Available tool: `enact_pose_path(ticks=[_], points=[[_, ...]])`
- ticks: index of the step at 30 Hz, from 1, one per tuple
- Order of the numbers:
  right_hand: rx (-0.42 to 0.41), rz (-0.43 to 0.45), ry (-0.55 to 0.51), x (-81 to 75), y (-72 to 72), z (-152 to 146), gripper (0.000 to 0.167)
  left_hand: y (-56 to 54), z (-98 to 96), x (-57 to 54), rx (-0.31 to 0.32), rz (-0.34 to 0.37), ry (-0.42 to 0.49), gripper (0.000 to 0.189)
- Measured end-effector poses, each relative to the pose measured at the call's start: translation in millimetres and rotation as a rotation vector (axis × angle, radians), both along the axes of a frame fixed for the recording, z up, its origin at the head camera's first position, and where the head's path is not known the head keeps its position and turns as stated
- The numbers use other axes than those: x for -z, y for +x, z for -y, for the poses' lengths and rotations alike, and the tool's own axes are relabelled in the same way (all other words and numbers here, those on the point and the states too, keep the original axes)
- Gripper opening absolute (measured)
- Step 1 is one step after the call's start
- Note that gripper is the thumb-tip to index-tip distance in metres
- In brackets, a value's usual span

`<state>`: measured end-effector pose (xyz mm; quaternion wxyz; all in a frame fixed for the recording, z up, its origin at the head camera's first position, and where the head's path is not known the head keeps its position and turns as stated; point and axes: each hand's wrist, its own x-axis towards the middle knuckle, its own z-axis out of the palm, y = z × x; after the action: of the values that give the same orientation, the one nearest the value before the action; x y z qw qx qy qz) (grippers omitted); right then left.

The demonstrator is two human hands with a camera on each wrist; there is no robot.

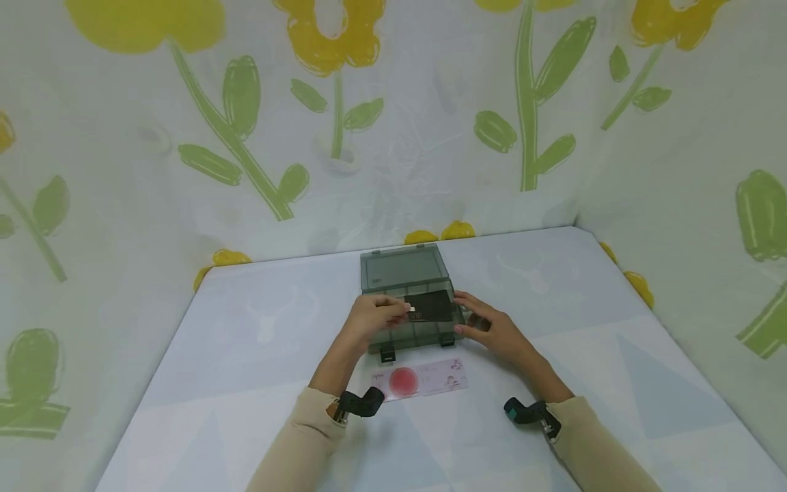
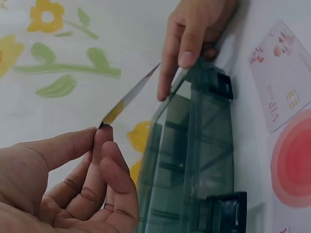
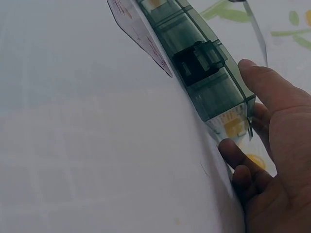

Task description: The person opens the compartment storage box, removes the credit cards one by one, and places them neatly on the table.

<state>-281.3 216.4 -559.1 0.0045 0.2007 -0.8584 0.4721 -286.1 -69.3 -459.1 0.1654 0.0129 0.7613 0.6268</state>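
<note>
A translucent grey-green compartment box (image 1: 406, 336) lies with its hinged lid (image 1: 404, 268) tipped back. My left hand (image 1: 375, 316) pinches a black card (image 1: 433, 306) marked VIP between thumb and fingertips, holding it over the dividers. In the left wrist view the card (image 2: 127, 99) appears nearly edge-on, tilted, above the box rim. My right hand (image 1: 492, 326) holds the box's right end, with thumb and fingers at its edge. The right wrist view shows that hand (image 3: 286, 131) beside the box's end wall and a dark latch (image 3: 199, 62).
Just in front of the box, pink cards (image 1: 436, 379) lie end to end, one bearing a red circle, another a chip and blossoms. Two dark latches hang from the box's front. A flower-patterned curtain (image 1: 418, 171) rises behind the pale tabletop (image 1: 264, 328).
</note>
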Motion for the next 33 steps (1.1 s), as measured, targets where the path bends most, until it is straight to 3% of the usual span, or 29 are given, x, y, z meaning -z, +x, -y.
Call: enact_pose_path(ticks=[7,21,33], points=[[-0.008,-0.009,0.001,3.3,0.3,-1,0.065,12.0,19.8,0.0,-0.009,-0.019,0.004,0.024],[0.01,0.014,0.008,1.2,2.1,2,0.065,52.9,45.6,9.0,-0.035,0.019,0.069,0.028],[0.035,0.025,0.036,-1.3,2.0,1,0.065,88.6,61.0,30.6,-0.047,0.063,0.102,0.033]])
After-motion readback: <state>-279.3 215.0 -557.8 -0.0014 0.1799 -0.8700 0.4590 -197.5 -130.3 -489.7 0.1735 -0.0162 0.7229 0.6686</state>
